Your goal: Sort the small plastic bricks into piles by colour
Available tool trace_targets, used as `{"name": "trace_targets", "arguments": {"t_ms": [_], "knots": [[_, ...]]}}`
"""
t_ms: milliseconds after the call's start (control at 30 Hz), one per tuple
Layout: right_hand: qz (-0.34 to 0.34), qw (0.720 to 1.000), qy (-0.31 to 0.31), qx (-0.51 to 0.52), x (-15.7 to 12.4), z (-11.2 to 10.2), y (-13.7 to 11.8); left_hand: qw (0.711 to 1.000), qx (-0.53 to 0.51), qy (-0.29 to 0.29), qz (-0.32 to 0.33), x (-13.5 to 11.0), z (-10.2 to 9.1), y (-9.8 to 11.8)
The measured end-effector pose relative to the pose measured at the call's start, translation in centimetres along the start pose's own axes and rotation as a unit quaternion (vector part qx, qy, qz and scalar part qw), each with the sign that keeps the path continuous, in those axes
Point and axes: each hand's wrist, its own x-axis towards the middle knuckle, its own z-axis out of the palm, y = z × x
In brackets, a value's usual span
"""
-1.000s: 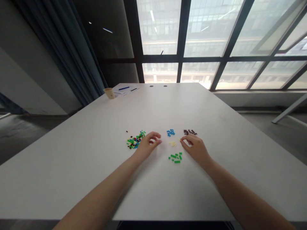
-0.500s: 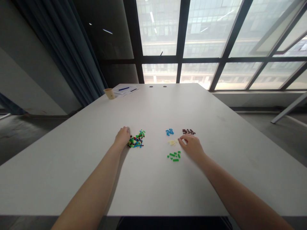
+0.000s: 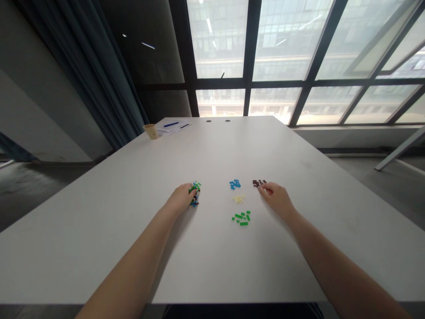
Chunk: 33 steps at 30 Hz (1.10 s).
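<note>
Shifted beyond the cream plastic brick pile (image 3: 239, 199), my right hand (image 3: 277, 197) pinches at colour-sorted dark-brown plastic bricks (image 3: 257, 182); my left hand (image 3: 181, 198) cups mixed-colour plastic bricks (image 3: 195, 187); grips unclear.

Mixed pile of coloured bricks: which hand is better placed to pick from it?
Left: the left hand rests on the mixed pile of coloured bricks; the right hand is at the dark brown bricks.

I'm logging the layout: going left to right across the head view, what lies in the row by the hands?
left hand → mixed pile → blue pieces → brown pieces → right hand
</note>
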Motion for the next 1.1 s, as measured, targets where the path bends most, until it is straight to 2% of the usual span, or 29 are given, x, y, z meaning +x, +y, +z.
{"name": "trace_targets", "arguments": {"t_ms": [133,300,400,767,1100], "knots": [[0.037,0.999,0.037,0.008,0.1,-0.5,0.4,0.999,0.025,-0.006,0.03,-0.2,-0.2,0.0],[0.068,0.986,0.133,0.08,0.4,-2.2,0.7,0.999,0.05,0.009,0.015,0.2,0.2,-1.0],[0.081,0.978,0.159,0.109,0.5,-2.7,0.8,0.999,0.04,0.011,0.012,0.4,0.5,-1.4],[0.073,0.98,0.143,0.121,0.3,-2.7,0.4,0.999,0.038,0.035,0.002,0.3,0.2,-1.0],[0.068,0.981,0.133,0.125,0.3,-2.7,0.4,0.996,-0.033,0.088,0.005,0.3,-0.1,-0.5]]}}
